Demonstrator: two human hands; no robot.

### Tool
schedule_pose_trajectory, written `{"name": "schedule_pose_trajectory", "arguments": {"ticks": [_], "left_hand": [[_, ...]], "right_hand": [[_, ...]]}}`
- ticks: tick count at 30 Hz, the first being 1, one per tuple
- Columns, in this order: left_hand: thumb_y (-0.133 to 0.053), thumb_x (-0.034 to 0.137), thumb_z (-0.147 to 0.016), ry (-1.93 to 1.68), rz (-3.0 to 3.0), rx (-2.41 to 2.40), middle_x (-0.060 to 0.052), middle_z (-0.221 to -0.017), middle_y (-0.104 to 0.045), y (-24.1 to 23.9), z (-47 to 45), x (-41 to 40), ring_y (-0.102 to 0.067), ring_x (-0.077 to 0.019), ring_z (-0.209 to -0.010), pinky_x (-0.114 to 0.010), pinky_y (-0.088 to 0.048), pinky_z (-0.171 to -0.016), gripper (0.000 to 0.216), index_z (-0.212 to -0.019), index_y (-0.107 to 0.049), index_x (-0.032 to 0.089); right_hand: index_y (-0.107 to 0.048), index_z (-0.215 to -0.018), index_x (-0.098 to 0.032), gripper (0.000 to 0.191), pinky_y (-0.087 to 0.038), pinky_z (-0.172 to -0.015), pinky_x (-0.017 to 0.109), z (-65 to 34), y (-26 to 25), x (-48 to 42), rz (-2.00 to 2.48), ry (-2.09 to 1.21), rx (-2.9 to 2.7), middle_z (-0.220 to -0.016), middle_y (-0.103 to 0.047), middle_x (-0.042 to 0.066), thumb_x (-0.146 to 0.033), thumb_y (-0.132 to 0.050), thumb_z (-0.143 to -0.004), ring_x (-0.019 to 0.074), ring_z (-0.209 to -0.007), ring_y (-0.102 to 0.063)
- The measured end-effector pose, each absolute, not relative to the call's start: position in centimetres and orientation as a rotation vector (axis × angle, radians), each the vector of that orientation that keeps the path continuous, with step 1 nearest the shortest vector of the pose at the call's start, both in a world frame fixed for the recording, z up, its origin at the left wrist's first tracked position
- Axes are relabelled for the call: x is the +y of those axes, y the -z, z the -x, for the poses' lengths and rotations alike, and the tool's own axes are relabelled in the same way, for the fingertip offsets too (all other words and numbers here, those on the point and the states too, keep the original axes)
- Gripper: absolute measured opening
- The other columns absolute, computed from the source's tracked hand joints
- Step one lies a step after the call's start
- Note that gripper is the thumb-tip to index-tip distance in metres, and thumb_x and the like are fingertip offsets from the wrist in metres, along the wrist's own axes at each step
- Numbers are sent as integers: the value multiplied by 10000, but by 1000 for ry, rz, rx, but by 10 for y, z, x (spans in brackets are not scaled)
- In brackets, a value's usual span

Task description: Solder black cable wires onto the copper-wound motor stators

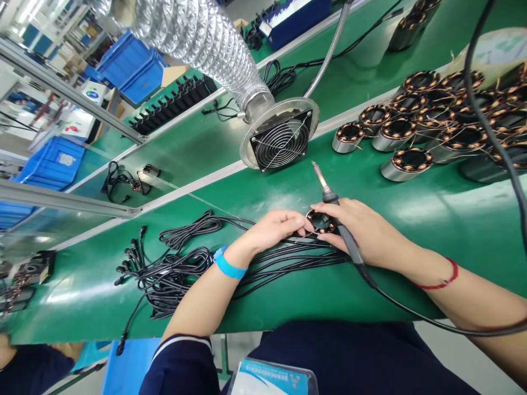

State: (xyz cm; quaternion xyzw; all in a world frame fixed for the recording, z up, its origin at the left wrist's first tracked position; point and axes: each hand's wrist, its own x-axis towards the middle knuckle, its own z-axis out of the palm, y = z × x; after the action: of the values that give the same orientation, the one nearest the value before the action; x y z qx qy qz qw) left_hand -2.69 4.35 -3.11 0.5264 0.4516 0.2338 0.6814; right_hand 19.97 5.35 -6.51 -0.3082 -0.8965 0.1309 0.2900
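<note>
My left hand point(276, 227) reaches in from the left with a blue wrist strap on its wrist, fingers pinched against a small round motor stator point(321, 221) with copper windings on the green mat. My right hand point(362, 233) holds the same stator from the right while also gripping a soldering iron point(334, 211), whose metal tip points up and away toward the fan. The iron's black cord point(411, 312) trails back under my right forearm. A red string circles that wrist.
A bundle of black cables point(173, 269) lies left of my hands. A fume-extraction fan point(281, 141) on a silver duct point(197, 33) stands just behind. Several wound stators point(428, 123) crowd the right rear. Blue crates point(132, 66) sit far left. Another person's sleeve point(24, 367) shows bottom left.
</note>
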Motion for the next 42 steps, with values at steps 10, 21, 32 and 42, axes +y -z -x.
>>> {"name": "schedule_pose_trajectory", "arguments": {"ticks": [10, 21, 32, 42], "left_hand": [[-648, 379, -847, -465, -1428, 1037, -30, -784, -643, 26, 32, 39, -540, -120, -743, -266, -424, -751, 258, -779, -663, 131], [-642, 253, -840, -241, -1793, 1334, -56, -976, -626, 28, 16, 30, -568, -183, -870, -309, -437, -826, 133, -948, -657, 176], [-618, 404, -788, -490, -1414, 1220, 66, -590, -387, 9, 34, 31, -324, -96, -561, -245, -257, -560, 244, -793, -545, 171], [-673, 406, -752, -571, -1356, 1240, 73, -570, -378, 14, 33, 30, -312, -81, -545, -235, -240, -553, 270, -773, -549, 167]], "right_hand": [[-526, -1240, -131, 412, -514, -722, 363, -200, 64, 53, 936, -230, -2326, -959, -683, 114, -433, -499, -960, 247, -842, -628], [-451, -1358, -214, 486, -492, -1019, 493, -216, 64, 66, 1009, -603, -2186, -1317, -617, 126, -352, -567, -907, 297, -1209, -597], [-488, -1220, -257, 319, -612, -748, 309, -206, 28, 45, 1035, -997, -1725, -876, -706, 6, -285, -558, -910, 157, -753, -721], [-484, -1262, -296, 401, -610, -724, 324, -194, 34, 37, 1045, -1139, -1456, -864, -665, 4, -378, -614, -891, 165, -741, -703]]}}
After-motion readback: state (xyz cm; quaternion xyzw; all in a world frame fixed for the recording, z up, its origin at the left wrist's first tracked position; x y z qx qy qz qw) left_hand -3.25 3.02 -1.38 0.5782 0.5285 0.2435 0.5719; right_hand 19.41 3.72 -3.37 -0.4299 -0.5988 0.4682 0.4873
